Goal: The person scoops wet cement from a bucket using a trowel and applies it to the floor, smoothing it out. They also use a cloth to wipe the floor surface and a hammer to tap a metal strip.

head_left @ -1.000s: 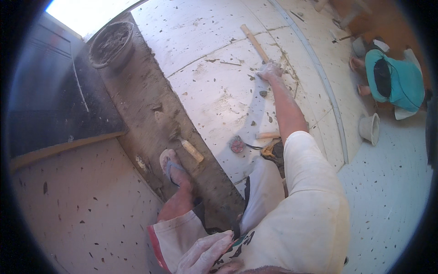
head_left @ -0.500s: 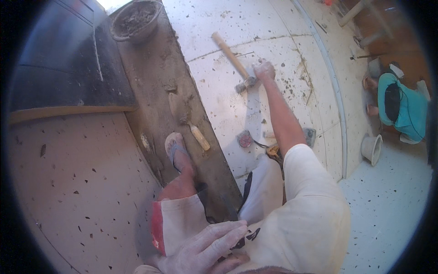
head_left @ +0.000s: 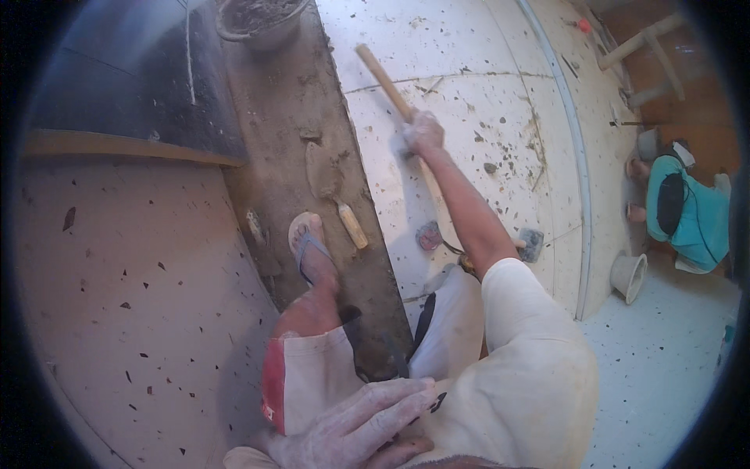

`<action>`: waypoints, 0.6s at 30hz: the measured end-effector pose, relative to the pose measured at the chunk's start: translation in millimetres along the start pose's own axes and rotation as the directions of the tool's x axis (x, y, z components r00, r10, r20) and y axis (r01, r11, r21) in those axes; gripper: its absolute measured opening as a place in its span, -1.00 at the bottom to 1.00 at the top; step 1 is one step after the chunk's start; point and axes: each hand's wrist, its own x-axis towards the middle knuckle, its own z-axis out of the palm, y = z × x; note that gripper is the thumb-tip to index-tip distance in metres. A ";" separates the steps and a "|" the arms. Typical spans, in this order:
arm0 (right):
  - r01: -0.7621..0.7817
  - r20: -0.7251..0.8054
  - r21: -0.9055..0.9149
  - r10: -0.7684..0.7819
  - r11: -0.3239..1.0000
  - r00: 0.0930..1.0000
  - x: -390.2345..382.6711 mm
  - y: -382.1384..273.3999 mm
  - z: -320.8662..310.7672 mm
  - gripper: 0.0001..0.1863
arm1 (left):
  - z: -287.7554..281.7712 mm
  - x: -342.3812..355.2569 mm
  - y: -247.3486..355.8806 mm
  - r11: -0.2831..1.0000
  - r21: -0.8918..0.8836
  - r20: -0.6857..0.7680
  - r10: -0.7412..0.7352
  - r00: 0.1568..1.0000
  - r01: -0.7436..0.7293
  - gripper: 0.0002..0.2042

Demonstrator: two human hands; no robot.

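Note:
My right hand (head_left: 424, 133) is closed round the head end of a hammer (head_left: 383, 80); its wooden handle points away to the far left, and the head is hidden under my fingers. The hammer is at the white tiles (head_left: 461, 109). Dusty with pale powder, my left hand (head_left: 359, 418) lies near my lap with its fingers stretched out, holding nothing. Left of the tiles, a trowel (head_left: 351, 225) with a wooden handle lies on a strip of grey mortar (head_left: 273, 117). My sandalled foot (head_left: 307, 238) stands on that strip.
A bucket of mortar (head_left: 269, 35) stands at the far end. Near my knee lie a round red-and-grey object (head_left: 428, 235) and a tool with a flat grey head (head_left: 531, 245). A pale bucket (head_left: 629, 277) and a crouching person in turquoise (head_left: 691, 207) are at the right.
My right hand has moved left from beside the hammer head and taken hold of it. The view has shifted slightly; my left hand stays by my lap.

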 end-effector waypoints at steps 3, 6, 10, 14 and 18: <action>0.073 0.214 0.098 -0.093 0.992 0.972 2.6 -75.2 24.0 -0.61 | -2.0 7.2 6.1 0.999 0.043 0.034 -0.027 0.999 0.025 -0.56; 0.011 0.290 0.229 -0.079 0.973 0.954 0.9 -135.8 50.6 -0.66 | 2.5 8.0 6.9 0.996 0.078 -0.002 -0.031 1.000 0.031 -0.60; -0.112 0.362 0.305 -0.006 0.946 0.932 -4.7 -163.8 78.0 -0.68 | 14.2 -3.3 -11.1 0.998 0.061 -0.084 0.037 0.996 -0.032 -0.64; 0.023 0.329 0.482 -0.206 0.876 0.922 -34.5 -164.8 59.0 -0.50 | 26.2 4.9 -6.2 0.995 0.096 -0.154 0.039 0.987 -0.024 -0.63; 0.070 0.066 0.606 -0.137 0.793 0.988 -83.8 -67.9 25.7 -0.35 | 29.1 4.9 -7.0 0.994 0.101 -0.111 0.062 0.992 -0.051 -0.63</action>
